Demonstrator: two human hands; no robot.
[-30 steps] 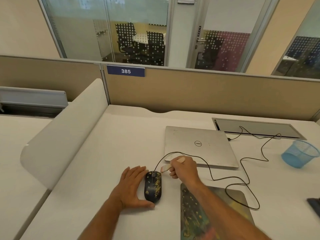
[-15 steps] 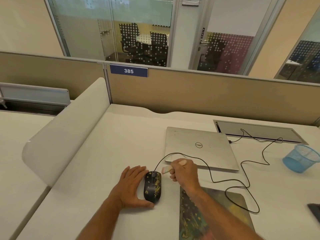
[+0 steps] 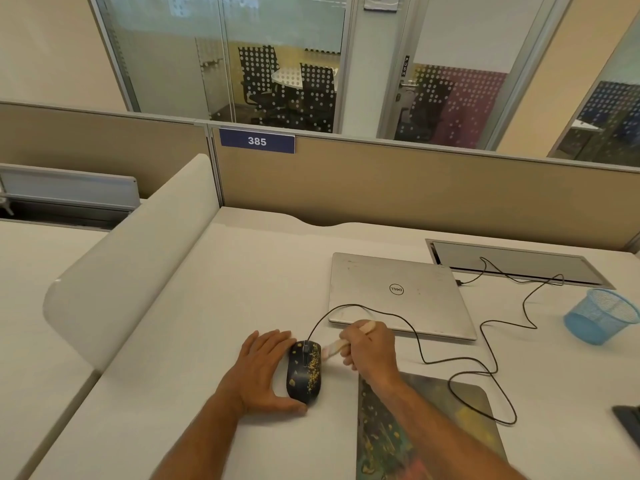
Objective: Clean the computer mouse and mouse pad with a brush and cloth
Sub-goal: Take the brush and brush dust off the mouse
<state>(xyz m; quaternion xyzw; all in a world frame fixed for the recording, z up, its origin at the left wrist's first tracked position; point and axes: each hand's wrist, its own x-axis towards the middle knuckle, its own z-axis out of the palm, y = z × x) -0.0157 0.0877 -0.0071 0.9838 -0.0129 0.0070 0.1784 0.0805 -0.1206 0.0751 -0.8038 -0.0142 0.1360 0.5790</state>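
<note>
A black wired mouse (image 3: 304, 374) with yellow crumbs on its top lies on the white desk. My left hand (image 3: 264, 368) rests flat against its left side, thumb curled round its rear. My right hand (image 3: 372, 349) is closed on a small pale brush (image 3: 333, 348); the bristles touch the mouse's front right edge. The dark patterned mouse pad (image 3: 446, 427) lies to the right, partly under my right forearm, with yellow specks on it. No cloth is in view.
A closed silver laptop (image 3: 398, 294) lies behind my hands, with the mouse cable (image 3: 485, 365) looping across the desk to its right side. A small blue mesh basket (image 3: 601, 315) stands at the right. A dark object (image 3: 628, 424) shows at the right edge. A curved divider (image 3: 131, 258) borders the left.
My right hand with the brush shifted slightly along the front right of the mouse. The left hand and mouse stayed put. The camera tilted a little.
</note>
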